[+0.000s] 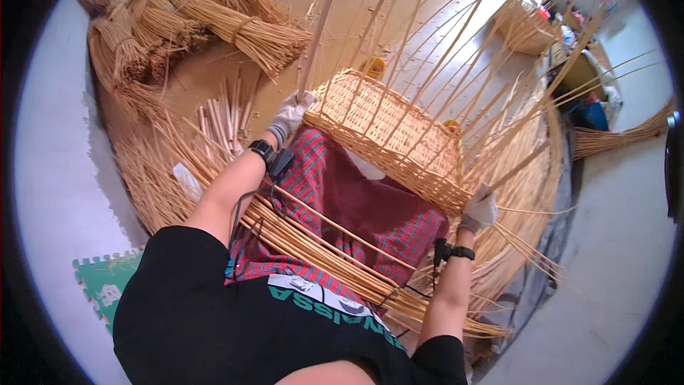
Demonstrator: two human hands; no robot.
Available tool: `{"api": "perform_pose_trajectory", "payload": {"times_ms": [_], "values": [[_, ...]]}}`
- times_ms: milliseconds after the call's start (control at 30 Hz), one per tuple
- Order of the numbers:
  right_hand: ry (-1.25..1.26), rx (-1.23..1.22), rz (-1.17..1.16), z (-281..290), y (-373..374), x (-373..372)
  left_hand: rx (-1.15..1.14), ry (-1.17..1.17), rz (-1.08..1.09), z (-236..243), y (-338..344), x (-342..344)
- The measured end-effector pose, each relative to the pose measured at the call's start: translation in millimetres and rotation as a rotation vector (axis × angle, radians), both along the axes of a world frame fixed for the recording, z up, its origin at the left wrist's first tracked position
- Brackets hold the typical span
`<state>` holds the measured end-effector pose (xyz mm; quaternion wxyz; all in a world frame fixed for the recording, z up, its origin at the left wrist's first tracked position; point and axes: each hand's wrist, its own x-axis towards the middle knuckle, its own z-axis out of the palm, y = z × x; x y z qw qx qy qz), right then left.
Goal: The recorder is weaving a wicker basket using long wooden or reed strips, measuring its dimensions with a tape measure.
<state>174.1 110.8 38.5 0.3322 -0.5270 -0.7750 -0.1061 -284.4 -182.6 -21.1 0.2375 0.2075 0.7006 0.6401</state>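
A half-woven rattan basket (377, 128) with long upright spokes sits across my knees, which are covered by a red plaid cloth (299, 178). My left hand (291, 114), in a pale glove, grips the basket's left corner at a flat wooden stake (318, 36). At the right corner, my right hand (477, 207), also gloved, holds the basket beside another stake (520, 167). A bunch of long peeled rods (320, 257) lies across my lap, below the cloth. Both wrists carry straps with dark devices.
Bundles of wicker (185, 28) are piled at the back left, near short sticks (221, 121). Another basket (520, 25) and assorted items stand at the back right, with long pale strands (534, 199) along the right. A green foam mat (100, 278) lies at lower left beside a white wall (64, 157).
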Motion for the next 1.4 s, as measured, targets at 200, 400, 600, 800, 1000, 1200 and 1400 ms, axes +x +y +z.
{"api": "perform_pose_trajectory", "payload": {"times_ms": [200,400,600,800,1000,1200,1400], "values": [[-0.126,-0.275,-0.165,22.1,1.3,-11.2,-0.063,0.185,-0.01,50.9,-18.1,33.3],[0.656,-0.275,0.512,45.9,-99.1,-101.2,-0.115,1.324,-0.412,106.8,-8.9,92.6],[0.414,-0.417,0.74,57.1,-152.0,-239.5,-0.613,1.125,-0.748,87.6,37.9,102.7],[0.906,-1.186,0.688,24.2,-133.8,-275.8,-0.214,1.037,-0.41,45.3,45.4,105.0],[0.961,-1.058,0.498,12.8,-129.4,-294.6,-0.163,0.531,-0.388,54.5,48.3,106.0],[0.88,-0.571,0.856,131.3,-199.0,-281.9,0.178,0.832,-0.485,91.3,18.8,86.3],[0.362,-1.164,1.979,295.8,-305.4,-222.6,0.22,-0.052,-0.164,92.3,-55.7,-0.1]]}}
